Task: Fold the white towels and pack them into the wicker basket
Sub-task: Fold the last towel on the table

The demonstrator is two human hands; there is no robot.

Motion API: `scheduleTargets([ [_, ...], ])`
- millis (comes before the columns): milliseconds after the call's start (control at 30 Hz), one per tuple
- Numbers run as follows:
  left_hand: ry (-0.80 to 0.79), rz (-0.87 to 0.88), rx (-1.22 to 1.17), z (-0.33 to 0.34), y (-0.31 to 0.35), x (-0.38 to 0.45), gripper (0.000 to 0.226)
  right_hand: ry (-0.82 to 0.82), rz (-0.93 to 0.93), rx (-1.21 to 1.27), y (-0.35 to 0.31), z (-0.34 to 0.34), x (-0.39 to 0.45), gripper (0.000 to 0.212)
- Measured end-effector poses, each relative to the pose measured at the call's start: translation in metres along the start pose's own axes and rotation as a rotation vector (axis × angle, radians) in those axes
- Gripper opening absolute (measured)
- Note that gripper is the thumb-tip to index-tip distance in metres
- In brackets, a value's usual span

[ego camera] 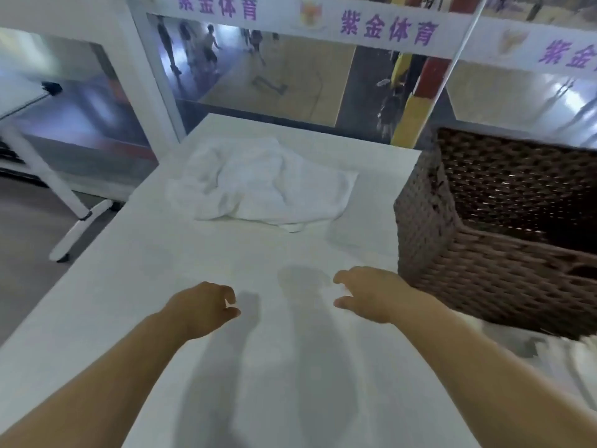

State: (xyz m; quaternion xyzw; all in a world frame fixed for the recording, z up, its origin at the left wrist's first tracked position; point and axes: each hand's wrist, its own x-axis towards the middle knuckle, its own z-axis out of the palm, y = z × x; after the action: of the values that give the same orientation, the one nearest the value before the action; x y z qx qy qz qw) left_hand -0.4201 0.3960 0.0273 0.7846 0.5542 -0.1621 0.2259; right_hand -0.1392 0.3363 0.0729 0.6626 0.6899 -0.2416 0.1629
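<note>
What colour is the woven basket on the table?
Dark brown wicker basket, seen clearly in the head view.

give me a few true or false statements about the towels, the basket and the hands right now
1. A crumpled white towel lies on the table, beyond both hands. True.
2. The left hand grips a towel corner. False: it holds nothing, fingers loosely curled above the table.
3. The wicker basket stands at the person's right. True.
4. The right hand is inside the basket. False: it is over the table, just left of the basket.
5. The towel is neatly folded. False: it is rumpled and unfolded.
</note>
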Motion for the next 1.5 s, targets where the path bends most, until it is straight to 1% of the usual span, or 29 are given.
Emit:
scheduleTargets([
  [100,0.012,0.011,-0.006,-0.019,-0.046,0.032,0.037,0.000,0.059,0.057,-0.024,-0.001,0.039,0.049],
  [200,0.091,0.037,-0.043,-0.036,-0.074,0.068,0.050,0.001,0.106,0.075,-0.034,-0.002,0.070,0.045],
  [367,0.293,0.093,-0.008,-0.067,-0.087,0.129,0.071,0.011,0.168,0.048,-0.032,-0.012,0.110,0.044],
  [433,0.332,0.119,-0.022,-0.074,-0.088,0.153,0.075,0.045,0.178,0.045,-0.029,-0.018,0.128,0.046],
  [500,0.292,0.112,-0.099,-0.076,-0.088,0.176,0.078,0.100,0.171,0.051,-0.027,-0.022,0.149,0.051],
  [567,0.210,0.061,-0.214,-0.073,-0.089,0.193,0.079,0.158,0.138,0.077,-0.027,-0.025,0.171,0.060],
  [667,0.182,0.023,-0.244,-0.061,-0.092,0.206,0.074,0.201,0.070,0.149,-0.030,-0.024,0.204,0.076],
  [767,0.202,0.002,-0.122,-0.052,-0.090,0.205,0.063,0.120,0.055,0.197,-0.034,-0.014,0.230,0.085],
  [833,0.203,0.007,0.015,-0.046,-0.088,0.201,0.058,0.102,0.073,0.240,-0.033,-0.005,0.240,0.081],
  [867,0.213,0.014,0.054,-0.044,-0.086,0.199,0.055,0.127,0.087,0.262,-0.032,-0.001,0.242,0.076],
  [933,0.244,0.035,0.076,-0.043,-0.082,0.194,0.049,0.213,0.123,0.266,-0.028,0.003,0.242,0.063],
  [1000,0.248,0.058,0.073,-0.043,-0.076,0.185,0.045,0.280,0.145,0.211,-0.026,0.006,0.234,0.051],
  [1133,0.151,0.066,-0.013,-0.034,-0.064,0.159,0.047,0.324,0.159,0.250,-0.021,0.022,0.203,0.033],
  [1233,0.086,-0.006,-0.089,-0.019,-0.060,0.131,0.061,0.309,0.156,0.301,-0.022,0.043,0.171,0.033],
  [1300,0.081,-0.066,-0.175,-0.006,-0.060,0.111,0.075,0.294,0.142,0.344,-0.025,0.059,0.145,0.035],
  [1367,0.096,-0.090,-0.219,0.006,-0.061,0.092,0.086,0.283,0.122,0.355,-0.030,0.076,0.119,0.034],
  [1433,0.074,-0.095,-0.230,0.015,-0.062,0.073,0.092,0.270,0.112,0.352,-0.036,0.091,0.095,0.034],
  [1467,0.052,-0.093,-0.227,0.019,-0.062,0.067,0.092,0.260,0.111,0.347,-0.039,0.096,0.086,0.034],
  [1500,0.023,-0.081,-0.209,0.022,-0.060,0.060,0.087,0.252,0.113,0.345,-0.041,0.101,0.078,0.035],
])
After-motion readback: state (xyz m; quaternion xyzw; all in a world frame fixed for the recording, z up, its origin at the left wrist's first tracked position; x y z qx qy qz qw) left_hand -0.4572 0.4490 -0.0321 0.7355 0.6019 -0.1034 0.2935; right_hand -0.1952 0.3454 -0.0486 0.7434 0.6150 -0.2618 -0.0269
